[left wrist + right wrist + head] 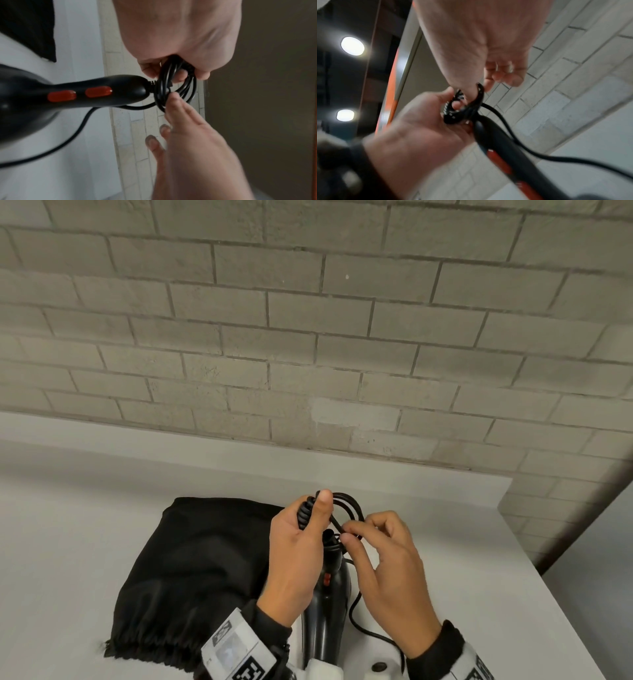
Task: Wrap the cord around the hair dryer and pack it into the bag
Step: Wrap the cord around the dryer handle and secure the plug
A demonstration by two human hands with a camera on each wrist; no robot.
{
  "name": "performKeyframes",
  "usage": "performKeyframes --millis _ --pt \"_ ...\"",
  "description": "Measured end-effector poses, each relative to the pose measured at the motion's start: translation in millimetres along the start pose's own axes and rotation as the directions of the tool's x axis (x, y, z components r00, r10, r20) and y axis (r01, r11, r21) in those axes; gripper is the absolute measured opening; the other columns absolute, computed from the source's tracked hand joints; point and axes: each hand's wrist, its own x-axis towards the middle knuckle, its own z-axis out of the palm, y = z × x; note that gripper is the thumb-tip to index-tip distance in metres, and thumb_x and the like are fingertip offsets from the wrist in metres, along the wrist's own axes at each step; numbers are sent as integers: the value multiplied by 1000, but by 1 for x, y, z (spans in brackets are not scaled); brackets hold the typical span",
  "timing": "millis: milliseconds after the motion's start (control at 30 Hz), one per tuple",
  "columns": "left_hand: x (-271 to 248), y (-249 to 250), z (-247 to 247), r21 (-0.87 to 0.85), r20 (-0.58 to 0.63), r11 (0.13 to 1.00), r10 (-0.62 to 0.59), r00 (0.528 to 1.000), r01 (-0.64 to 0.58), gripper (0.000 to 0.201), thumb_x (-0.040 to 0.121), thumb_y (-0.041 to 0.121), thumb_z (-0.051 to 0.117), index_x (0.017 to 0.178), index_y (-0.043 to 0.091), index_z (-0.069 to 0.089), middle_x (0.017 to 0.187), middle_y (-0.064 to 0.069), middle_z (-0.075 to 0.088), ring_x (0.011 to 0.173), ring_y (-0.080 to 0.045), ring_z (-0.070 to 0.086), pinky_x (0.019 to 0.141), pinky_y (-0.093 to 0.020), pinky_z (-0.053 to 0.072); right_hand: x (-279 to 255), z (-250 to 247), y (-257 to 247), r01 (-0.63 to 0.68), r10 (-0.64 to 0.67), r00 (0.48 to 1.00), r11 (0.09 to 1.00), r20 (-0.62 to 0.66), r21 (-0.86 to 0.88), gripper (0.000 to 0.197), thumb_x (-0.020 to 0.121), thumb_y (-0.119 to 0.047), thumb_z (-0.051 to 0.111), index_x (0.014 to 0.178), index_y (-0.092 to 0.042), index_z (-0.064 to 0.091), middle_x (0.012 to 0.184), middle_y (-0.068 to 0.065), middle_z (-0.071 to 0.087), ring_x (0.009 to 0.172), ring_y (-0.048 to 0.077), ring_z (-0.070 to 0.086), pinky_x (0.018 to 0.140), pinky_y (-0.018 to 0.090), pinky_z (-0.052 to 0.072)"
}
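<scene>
A black hair dryer (329,604) with red switches (78,94) stands handle-up on the white table, its handle (494,136) pointing away from me. My left hand (301,539) grips several coils of its black cord (306,513) just above the handle end, thumb on top. My right hand (383,556) pinches a cord loop (352,510) between thumb and forefinger beside the coils. The coiled cord (173,86) hangs at the handle's tip. A loose stretch of cord (356,611) trails down to the table at the right. The black drawstring bag (198,570) lies flat to the left.
The white table (85,525) ends at a grey brick wall (308,337) behind and at an edge on the right (548,577). A small round dark fitting (379,666) sits on the table near my right wrist.
</scene>
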Motion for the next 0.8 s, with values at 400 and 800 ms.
performKeyframes --millis 400,800 --pt "3 -21 11 245 -38 922 317 948 -299 22 95 39 57 97 19 67 81 13 68 73 -4 65 68 -10 46 19 -41 -20 -664 258 747 234 613 710 35 94 -33 57 67 -13 59 80 5 53 80 16 49 71 35 39" --pt "12 -17 10 226 -23 921 331 943 -317 17 92 31 57 94 14 61 78 7 70 69 -10 70 67 -19 54 -18 -13 -23 -190 206 978 951 -40 244 23 89 -53 55 99 -39 70 104 -20 53 106 8 54 84 7 38"
